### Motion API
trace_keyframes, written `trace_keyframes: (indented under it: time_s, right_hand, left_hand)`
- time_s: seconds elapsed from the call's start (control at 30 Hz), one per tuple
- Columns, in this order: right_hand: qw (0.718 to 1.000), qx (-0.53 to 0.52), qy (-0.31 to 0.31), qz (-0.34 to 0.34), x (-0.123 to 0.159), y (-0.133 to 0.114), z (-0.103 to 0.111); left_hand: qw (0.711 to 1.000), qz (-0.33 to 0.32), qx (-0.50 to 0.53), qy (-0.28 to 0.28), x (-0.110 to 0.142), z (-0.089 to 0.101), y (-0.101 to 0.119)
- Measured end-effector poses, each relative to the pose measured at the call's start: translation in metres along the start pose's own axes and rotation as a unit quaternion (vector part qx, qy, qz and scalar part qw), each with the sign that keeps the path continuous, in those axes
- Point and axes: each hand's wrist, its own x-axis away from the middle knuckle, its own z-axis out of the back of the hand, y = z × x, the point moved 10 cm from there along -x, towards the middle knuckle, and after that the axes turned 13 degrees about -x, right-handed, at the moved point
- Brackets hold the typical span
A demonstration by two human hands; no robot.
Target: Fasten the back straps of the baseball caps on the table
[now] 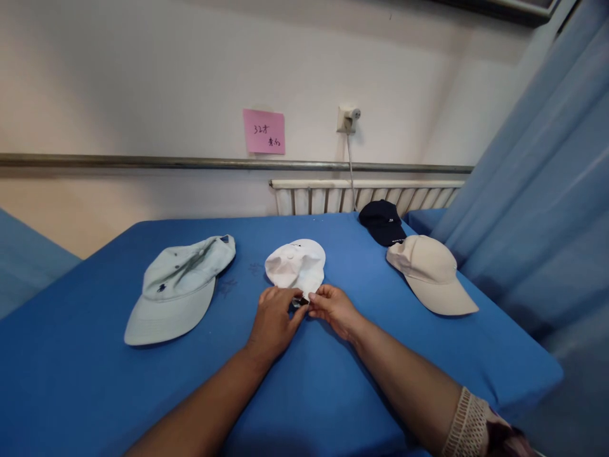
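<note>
A white baseball cap (295, 261) lies in the middle of the blue-covered table, its brim pointing away from me. My left hand (276, 317) pinches the near edge of this cap, around the back strap, where a small dark piece shows between the fingers. From the right, my right hand (335, 310) grips the same near edge between thumb and fingers. The exact strap part under the fingertips is partly hidden. To the left rests a pale green cap (178, 289). A beige cap (431, 273) sits to the right, with a dark navy cap (380, 221) behind it.
The blue sheet (304, 393) covers the table up to the wall. A radiator (366, 195) and a metal rail (190, 163) run along the back. Blue curtains (533, 178) hang at the right. A pink note (264, 132) and a socket with a plug (348, 119) are on the wall.
</note>
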Motion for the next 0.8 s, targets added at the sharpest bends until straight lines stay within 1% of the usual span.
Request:
trace_keyframes:
  time_s: [0.1, 0.53, 0.7, 0.8]
  right_hand:
    - [1.000, 0.010, 0.012, -0.001, -0.001, 0.001, 0.004]
    - [0.998, 0.014, 0.064, 0.004, -0.006, 0.001, 0.015]
    - [0.997, 0.014, 0.076, 0.004, -0.005, 0.000, 0.015]
    - [0.996, 0.021, 0.085, 0.003, -0.005, 0.000, 0.016]
  left_hand:
    - [1.000, 0.010, 0.004, -0.002, -0.001, -0.001, 0.000]
    - [1.000, -0.010, -0.019, -0.013, -0.002, -0.006, 0.009]
    - [0.999, 0.037, -0.021, 0.002, -0.002, -0.005, 0.003]
    - [0.999, 0.011, -0.035, -0.007, -0.002, -0.005, 0.009]
